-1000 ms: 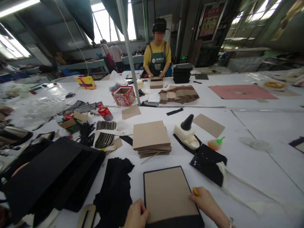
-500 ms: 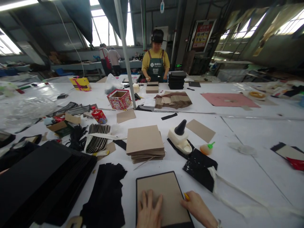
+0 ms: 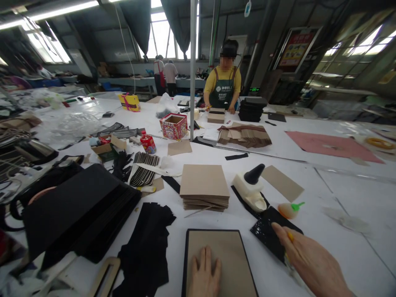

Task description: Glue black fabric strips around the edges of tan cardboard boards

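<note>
My right hand point(image 3: 305, 258) has left the right edge of the board point(image 3: 216, 260) and now reaches out to the right, fingers extended over the black speckled sheet point(image 3: 269, 231), a small yellow thing pinched against them. My left hand point(image 3: 204, 276) lies flat and open on the brown board, holding nothing. The board sits near me, long axis running away; the sheet lies just right of it, nearer my right hand. Beyond stands a stack of cardboard point(image 3: 204, 187) and a white dispenser point(image 3: 251, 187).

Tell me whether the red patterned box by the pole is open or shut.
Open: the red patterned box has no lid on, and its plain brown inside shows from above. Whether it holds anything, I cannot tell.
</note>
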{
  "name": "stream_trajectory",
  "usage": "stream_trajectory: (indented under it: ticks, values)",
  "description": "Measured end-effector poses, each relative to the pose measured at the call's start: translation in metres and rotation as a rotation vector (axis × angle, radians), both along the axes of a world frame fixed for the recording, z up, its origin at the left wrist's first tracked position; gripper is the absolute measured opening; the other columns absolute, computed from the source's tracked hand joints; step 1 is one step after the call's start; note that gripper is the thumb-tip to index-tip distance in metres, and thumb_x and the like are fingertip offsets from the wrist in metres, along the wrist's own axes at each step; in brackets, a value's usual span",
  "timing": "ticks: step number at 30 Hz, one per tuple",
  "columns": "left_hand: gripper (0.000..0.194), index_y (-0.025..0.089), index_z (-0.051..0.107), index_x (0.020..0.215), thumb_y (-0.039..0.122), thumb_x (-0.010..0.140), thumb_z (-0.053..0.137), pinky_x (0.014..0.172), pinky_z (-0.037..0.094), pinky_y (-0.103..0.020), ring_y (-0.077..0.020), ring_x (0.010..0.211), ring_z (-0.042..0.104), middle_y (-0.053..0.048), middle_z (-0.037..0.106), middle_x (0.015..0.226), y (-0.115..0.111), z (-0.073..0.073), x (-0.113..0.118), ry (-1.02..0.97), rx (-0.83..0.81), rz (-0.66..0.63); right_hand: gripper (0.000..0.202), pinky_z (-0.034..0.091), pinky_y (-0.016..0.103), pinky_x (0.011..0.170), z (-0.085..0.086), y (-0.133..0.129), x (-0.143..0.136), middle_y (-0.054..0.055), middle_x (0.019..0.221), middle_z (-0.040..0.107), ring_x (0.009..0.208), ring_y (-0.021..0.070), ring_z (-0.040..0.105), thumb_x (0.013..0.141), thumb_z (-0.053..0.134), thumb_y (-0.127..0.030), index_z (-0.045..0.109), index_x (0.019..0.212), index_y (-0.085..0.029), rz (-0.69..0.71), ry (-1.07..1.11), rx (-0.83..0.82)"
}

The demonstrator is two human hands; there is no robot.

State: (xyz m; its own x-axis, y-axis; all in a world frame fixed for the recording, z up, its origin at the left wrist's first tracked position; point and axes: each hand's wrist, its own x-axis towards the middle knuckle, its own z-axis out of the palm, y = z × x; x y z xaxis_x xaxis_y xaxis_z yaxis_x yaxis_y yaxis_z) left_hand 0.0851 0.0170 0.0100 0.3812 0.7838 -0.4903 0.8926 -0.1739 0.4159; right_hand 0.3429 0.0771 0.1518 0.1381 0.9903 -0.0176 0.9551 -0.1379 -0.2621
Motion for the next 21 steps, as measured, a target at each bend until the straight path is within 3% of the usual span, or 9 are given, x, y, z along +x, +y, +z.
stream_trajectory:
  ticks: [3, 6, 8, 14, 18, 21]
  values:
    - [0.056, 0.026, 0.038, 0.140, 0.048, 0.089, 0.047, 0.106, 0.023, -0.067, -0.0375, 0.139, 0.016, -0.023, 0.018, 0.150, -0.003, -0.007, -0.002, -0.011, 0.043, 0.007, 0.058, 0.036, 0.029, 0.053, 0.000, 0.009, -0.037, 0.002, 0.051, 0.057, 0.052, 0.0197, 0.053, 0.084, 0.032, -0.070, 0.056, 0.058, -0.024, -0.093, 0.384, -0.014]
    - [0.059, 0.029, 0.037, 0.139, 0.051, 0.086, 0.050, 0.104, 0.026, -0.068, -0.0378, 0.138, 0.020, -0.021, 0.020, 0.150, -0.007, -0.016, -0.006, -0.053, 0.112, 0.001, 0.049, 0.030, 0.025, 0.045, -0.024, 0.014, -0.084, -0.006, 0.044, 0.044, 0.043, 0.0140, 0.041, 0.081, 0.045, -0.068, 0.053, 0.065, -0.023, -0.065, 0.829, -0.081]
    - [0.063, 0.030, 0.036, 0.140, 0.051, 0.083, 0.055, 0.102, 0.029, -0.069, -0.0386, 0.137, 0.023, -0.021, 0.022, 0.149, -0.009, -0.023, -0.007, -0.073, 0.131, -0.012, 0.044, 0.027, 0.023, 0.043, -0.043, 0.015, -0.113, -0.008, 0.044, 0.038, 0.041, 0.0117, 0.035, 0.081, 0.050, -0.064, 0.051, 0.068, -0.022, -0.023, 0.990, -0.133]
    - [0.065, 0.033, 0.042, 0.136, 0.036, 0.077, 0.069, 0.103, 0.033, -0.065, -0.0361, 0.136, 0.029, -0.020, 0.031, 0.147, -0.019, -0.048, 0.004, 0.051, 0.313, 0.047, 0.042, 0.032, 0.023, 0.048, -0.073, 0.015, -0.159, -0.006, 0.051, 0.044, 0.048, 0.0132, 0.040, 0.085, 0.046, -0.058, 0.051, 0.066, -0.022, 0.066, 0.899, -0.085]
    - [0.063, 0.036, 0.043, 0.134, 0.043, 0.076, 0.068, 0.102, 0.033, -0.066, -0.0367, 0.135, 0.032, -0.017, 0.034, 0.147, -0.022, -0.054, 0.007, 0.020, 0.342, 0.087, 0.045, 0.037, 0.023, 0.055, -0.081, 0.019, -0.161, -0.003, 0.058, 0.051, 0.057, 0.0156, 0.047, 0.087, 0.043, -0.059, 0.051, 0.064, -0.021, 0.100, 0.804, -0.032]
    - [0.064, 0.035, 0.045, 0.134, 0.050, 0.075, 0.067, 0.104, 0.032, -0.065, -0.0369, 0.135, 0.032, -0.017, 0.032, 0.148, -0.021, -0.051, 0.005, -0.009, 0.310, 0.109, 0.048, 0.036, 0.024, 0.054, -0.083, 0.020, -0.148, -0.003, 0.055, 0.050, 0.055, 0.0159, 0.046, 0.085, 0.042, -0.063, 0.052, 0.063, -0.022, 0.078, 0.752, -0.025]
